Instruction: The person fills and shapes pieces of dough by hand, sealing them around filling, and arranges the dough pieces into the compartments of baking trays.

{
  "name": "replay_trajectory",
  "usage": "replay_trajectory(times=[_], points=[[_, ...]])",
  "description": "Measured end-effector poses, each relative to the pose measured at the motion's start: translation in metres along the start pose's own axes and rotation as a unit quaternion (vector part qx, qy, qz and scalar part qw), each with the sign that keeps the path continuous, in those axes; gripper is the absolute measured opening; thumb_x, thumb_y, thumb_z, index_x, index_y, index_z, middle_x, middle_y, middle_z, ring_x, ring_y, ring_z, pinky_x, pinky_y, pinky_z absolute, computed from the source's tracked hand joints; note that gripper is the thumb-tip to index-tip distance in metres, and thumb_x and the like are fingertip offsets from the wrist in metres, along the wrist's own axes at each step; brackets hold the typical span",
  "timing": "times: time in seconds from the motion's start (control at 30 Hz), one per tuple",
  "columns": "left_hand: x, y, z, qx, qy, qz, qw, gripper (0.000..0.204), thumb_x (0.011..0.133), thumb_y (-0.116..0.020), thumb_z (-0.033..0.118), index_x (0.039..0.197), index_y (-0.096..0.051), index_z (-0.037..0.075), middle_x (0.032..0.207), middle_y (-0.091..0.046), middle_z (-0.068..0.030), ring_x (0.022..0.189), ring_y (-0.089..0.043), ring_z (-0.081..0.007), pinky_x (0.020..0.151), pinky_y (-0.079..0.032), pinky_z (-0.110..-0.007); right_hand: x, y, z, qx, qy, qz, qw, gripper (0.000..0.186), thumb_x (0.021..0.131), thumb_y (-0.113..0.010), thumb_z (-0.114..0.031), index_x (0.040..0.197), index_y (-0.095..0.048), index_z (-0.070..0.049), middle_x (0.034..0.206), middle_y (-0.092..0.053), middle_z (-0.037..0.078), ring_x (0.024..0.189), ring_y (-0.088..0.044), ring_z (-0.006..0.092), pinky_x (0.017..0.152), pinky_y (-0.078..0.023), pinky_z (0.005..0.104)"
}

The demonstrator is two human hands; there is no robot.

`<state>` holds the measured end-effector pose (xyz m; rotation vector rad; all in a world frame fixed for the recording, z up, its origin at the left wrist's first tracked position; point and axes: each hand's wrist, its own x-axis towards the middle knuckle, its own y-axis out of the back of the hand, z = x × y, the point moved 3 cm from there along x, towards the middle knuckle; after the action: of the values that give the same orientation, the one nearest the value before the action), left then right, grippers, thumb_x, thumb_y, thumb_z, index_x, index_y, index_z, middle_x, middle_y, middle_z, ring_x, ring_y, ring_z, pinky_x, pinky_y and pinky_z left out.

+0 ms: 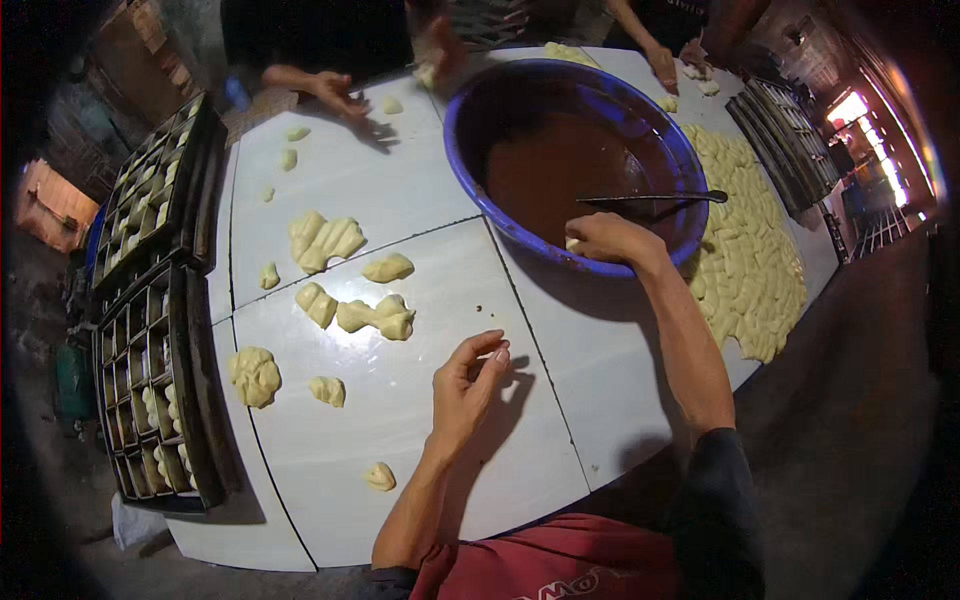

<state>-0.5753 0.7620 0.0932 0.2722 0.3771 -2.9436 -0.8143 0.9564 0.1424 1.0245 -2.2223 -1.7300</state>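
My right hand (pixel 618 240) is closed over the near rim of a large blue tub (pixel 462 180). A small pale bit of dough shows at its fingertips, mostly hidden by the hand. Inside the tub lies a brown filling (pixel 550 165). A dark, long-handled utensil (pixel 665 197) rests across the right rim. Above the white tabletop, my left hand (pixel 468 388) is half curled, thumb and forefinger apart, with nothing visible in it. To its left lie loose dough pieces, among them a joined lump (pixel 378 317), an oval piece (pixel 388 267) and a small one (pixel 380 476).
A broad sheet of dough pieces (pixel 745 260) covers the table right of the tub. Dark compartmented trays (pixel 160 390) with some dough stand along the left edge; more trays (pixel 785 140) are at the far right. Across the table, other people's hands (pixel 335 95) are at work.
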Motion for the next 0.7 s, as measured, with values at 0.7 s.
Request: replay_trajectory(times=[0.7], points=[[-0.004, -0.041, 0.005, -0.277, 0.06, -0.144, 0.948, 0.053, 0.101, -0.055, 0.038, 0.141, -0.05, 0.004, 0.134, -0.057, -0.0102, 0.127, -0.053, -0.0219, 0.106, -0.042, -0.042, -0.087, -0.073, -0.111, 0.767, 0.018, 0.157, 0.622, 0.012, 0.095, -0.064, -0.018, 0.101, -0.058, -0.01, 0.086, -0.06, -0.002, 0.079, -0.059, 0.0071, 0.068, -0.049, 0.0216]])
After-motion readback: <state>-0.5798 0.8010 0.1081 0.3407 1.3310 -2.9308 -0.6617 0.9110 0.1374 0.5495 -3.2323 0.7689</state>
